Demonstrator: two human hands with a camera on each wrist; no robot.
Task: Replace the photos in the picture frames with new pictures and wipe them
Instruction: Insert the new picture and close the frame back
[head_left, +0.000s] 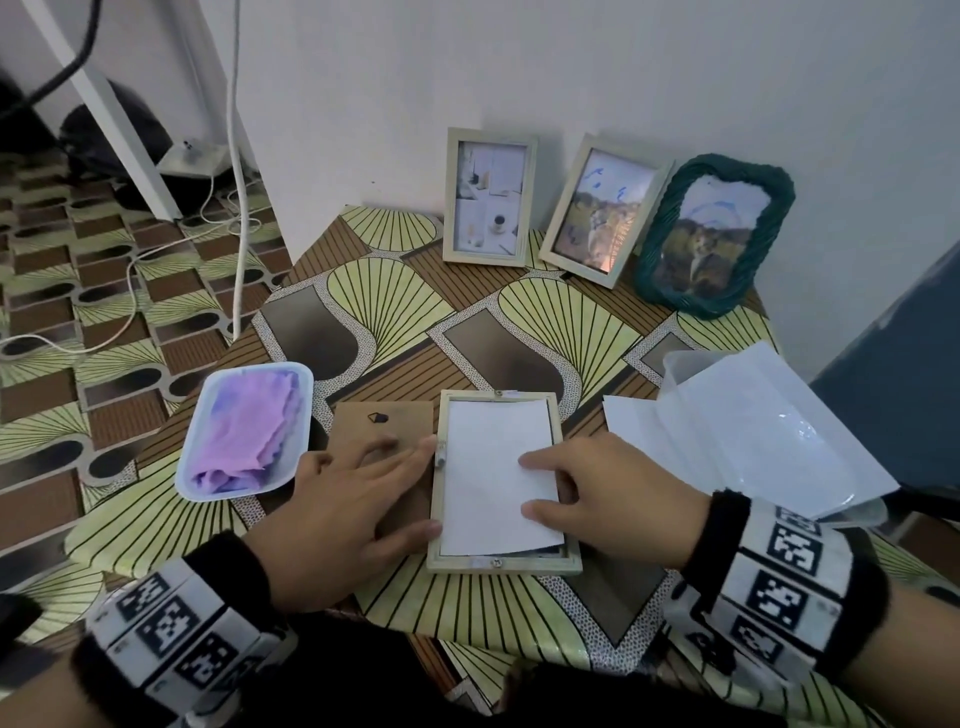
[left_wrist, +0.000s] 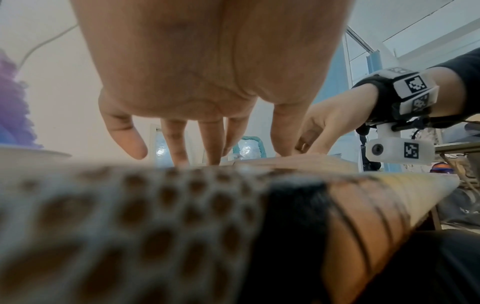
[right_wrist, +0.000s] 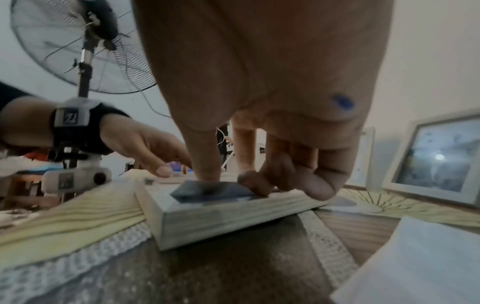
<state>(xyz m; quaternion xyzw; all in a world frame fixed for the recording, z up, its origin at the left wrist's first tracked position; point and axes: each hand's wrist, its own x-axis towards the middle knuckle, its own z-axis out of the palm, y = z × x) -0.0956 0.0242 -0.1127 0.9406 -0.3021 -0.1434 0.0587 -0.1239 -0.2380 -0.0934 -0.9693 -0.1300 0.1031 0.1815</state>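
Observation:
A pale wooden picture frame (head_left: 569, 525) lies face down near the table's front edge. A white photo (head_left: 493, 467) lies back-up in it, slightly askew, its lower right corner over the rim. My right hand (head_left: 566, 486) presses index fingertip and thumb on the photo's right edge, other fingers curled; the right wrist view shows the index finger (right_wrist: 205, 160) straight down on the photo (right_wrist: 207, 191). My left hand (head_left: 379, 483) lies flat with spread fingers on the brown backing board (head_left: 363, 421), its thumb against the frame's left side. The left hand's fingers (left_wrist: 176, 142) hang straight.
A white tray (head_left: 205, 400) holding a purple cloth (head_left: 249, 431) sits left of the backing board. Three filled frames lean on the wall: pale wood (head_left: 488, 197), pale wood (head_left: 600, 208), green woven (head_left: 717, 234). White sheets and a clear sleeve (head_left: 753, 426) lie right. Cables cross the floor at left.

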